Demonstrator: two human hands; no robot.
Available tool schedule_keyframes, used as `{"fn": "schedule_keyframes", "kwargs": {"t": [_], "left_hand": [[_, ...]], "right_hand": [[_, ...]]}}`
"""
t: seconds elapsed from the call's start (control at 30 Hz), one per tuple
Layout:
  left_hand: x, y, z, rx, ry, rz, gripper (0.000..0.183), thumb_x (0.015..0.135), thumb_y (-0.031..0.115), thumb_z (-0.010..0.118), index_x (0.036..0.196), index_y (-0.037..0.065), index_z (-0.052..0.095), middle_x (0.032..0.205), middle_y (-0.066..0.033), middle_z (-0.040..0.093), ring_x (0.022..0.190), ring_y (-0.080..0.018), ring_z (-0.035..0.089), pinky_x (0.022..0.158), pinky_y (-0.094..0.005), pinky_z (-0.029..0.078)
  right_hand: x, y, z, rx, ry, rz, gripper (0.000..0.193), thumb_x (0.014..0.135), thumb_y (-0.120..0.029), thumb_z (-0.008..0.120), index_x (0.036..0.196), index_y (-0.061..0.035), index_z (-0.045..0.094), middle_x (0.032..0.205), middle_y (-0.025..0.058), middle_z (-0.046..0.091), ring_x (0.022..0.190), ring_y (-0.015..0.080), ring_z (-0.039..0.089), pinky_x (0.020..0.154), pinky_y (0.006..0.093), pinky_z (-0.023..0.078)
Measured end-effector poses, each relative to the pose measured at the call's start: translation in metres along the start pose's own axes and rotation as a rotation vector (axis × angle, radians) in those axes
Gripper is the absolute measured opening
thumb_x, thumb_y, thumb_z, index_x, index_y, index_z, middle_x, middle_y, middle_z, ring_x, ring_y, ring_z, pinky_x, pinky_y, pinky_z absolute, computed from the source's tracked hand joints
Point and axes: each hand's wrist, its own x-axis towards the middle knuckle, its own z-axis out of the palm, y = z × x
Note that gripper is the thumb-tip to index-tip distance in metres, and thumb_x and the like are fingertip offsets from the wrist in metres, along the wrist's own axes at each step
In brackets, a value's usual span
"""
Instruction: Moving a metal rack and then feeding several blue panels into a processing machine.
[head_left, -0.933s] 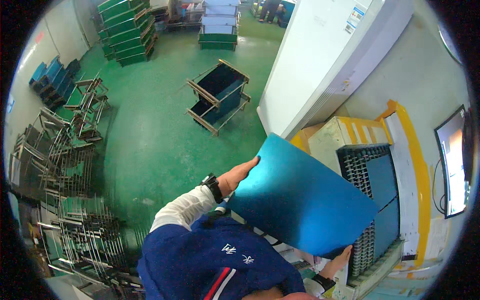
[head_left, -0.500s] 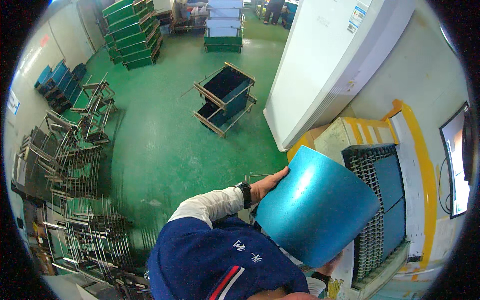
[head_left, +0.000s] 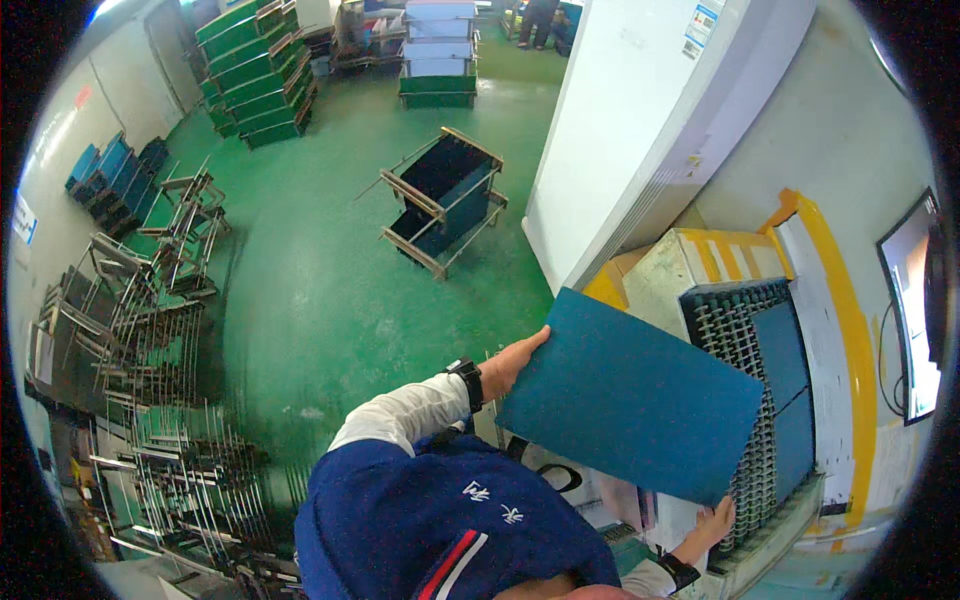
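Note:
A thin, blue rectangular sheet [head_left: 630,395] lies fairly flat in the air in front of me, partly over the roller conveyor [head_left: 722,318]. My left hand [head_left: 515,362] is closed on its left edge, with the thumb along the rim and the other fingers hidden underneath. At the near right corner, my right hand [head_left: 708,528] pinches the edge with its fingertips. Two similar blue panels [head_left: 783,342] rest on the conveyor along its far right side, by the wall.
A tall white cabinet [head_left: 630,130] stands ahead, beside the conveyor's taped housing [head_left: 720,260]. Metal racks with dark sheets [head_left: 440,205] occupy the mid floor. Several empty frames [head_left: 185,440] crowd the left. Green stacked trays [head_left: 260,85] stand farther back; a screen [head_left: 910,310] hangs right.
The sheet was bowed into a curve and has flattened out. My right hand, mostly hidden beneath it before, now shows at the near right corner. My left hand has shifted slightly left.

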Motion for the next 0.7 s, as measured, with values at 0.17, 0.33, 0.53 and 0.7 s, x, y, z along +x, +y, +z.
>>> {"fn": "schedule_keyframes", "kwargs": {"t": [0.17, 0.33, 0.53, 0.7], "left_hand": [[0.004, -0.012, 0.0, -0.091, 0.033, 0.006, 0.061, 0.1, 0.049, 0.047, 0.136, 0.0, 0.048, 0.135, -0.0177, 0.055, 0.118, -0.0297, 0.057, 0.1, -0.0461, 0.048], [0.018, -0.037, 0.008, -0.109, -0.047, -0.003, 0.046, 0.1, 0.038, 0.052, 0.127, 0.002, 0.054, 0.123, -0.0107, 0.063, 0.108, -0.0226, 0.062, 0.096, -0.0409, 0.05], [0.01, -0.062, 0.03, -0.04, -0.3, -0.121, 0.04, 0.098, 0.032, 0.055, 0.128, 0.005, 0.055, 0.127, -0.0093, 0.062, 0.113, -0.0252, 0.06, 0.101, -0.0414, 0.046], [0.019, -0.063, 0.038, 0.018, -0.315, -0.174, 0.039, 0.098, 0.022, 0.052, 0.131, 0.001, 0.049, 0.13, -0.0128, 0.057, 0.119, -0.0298, 0.055, 0.104, -0.0466, 0.042]], "right_hand": [[-0.019, 0.028, 0.012, 0.392, -0.068, 0.529, 0.042, 0.098, -0.03, 0.055, 0.131, -0.0057, 0.051, 0.115, 0.01, 0.058, 0.095, 0.0199, 0.055, 0.077, 0.0359, 0.048], [-0.102, 0.02, 0.095, 0.038, -0.725, 0.152, 0.036, 0.098, -0.015, 0.049, 0.132, -0.0069, 0.047, 0.12, 0.0089, 0.058, 0.09, 0.0179, 0.055, 0.074, 0.0339, 0.049], [-0.188, -0.038, 0.152, 0.652, -0.681, 0.636, 0.021, 0.095, -0.017, 0.056, 0.093, 0.0033, 0.058, 0.085, 0.0109, 0.061, 0.076, 0.0235, 0.065, 0.069, 0.0376, 0.056], [-0.175, -0.036, 0.152, 0.674, -0.596, 0.698, 0.022, 0.094, -0.021, 0.06, 0.097, 0.0004, 0.06, 0.085, 0.0066, 0.062, 0.075, 0.0197, 0.063, 0.071, 0.0368, 0.054]]}}
